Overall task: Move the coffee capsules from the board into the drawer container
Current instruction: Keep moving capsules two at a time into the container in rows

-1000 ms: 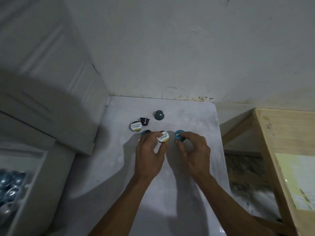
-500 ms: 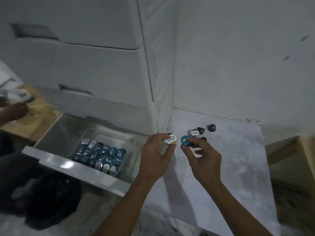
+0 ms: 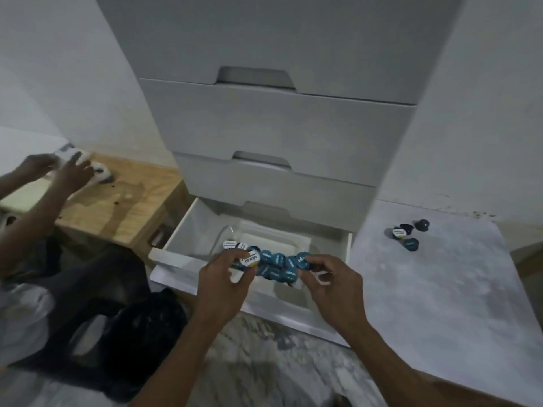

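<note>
While both hands hover over the open drawer (image 3: 188, 233), I see my left hand (image 3: 224, 284) pinching a white-topped capsule (image 3: 252, 259) between thumb and fingertips, and my right hand (image 3: 333, 284) gripping a blue-topped capsule (image 3: 304, 259) the same way. Just beyond them, at 12 o'clock, the clear container (image 3: 299, 240) in the drawer holds a heap of blue capsules (image 3: 277, 267). Out at 2 o'clock, four leftover capsules (image 3: 407, 234) sit clustered on the pale board (image 3: 435, 283). At 9 o'clock, another person's hands (image 3: 58, 168) rest on a wooden worktop (image 3: 126, 204).
</note>
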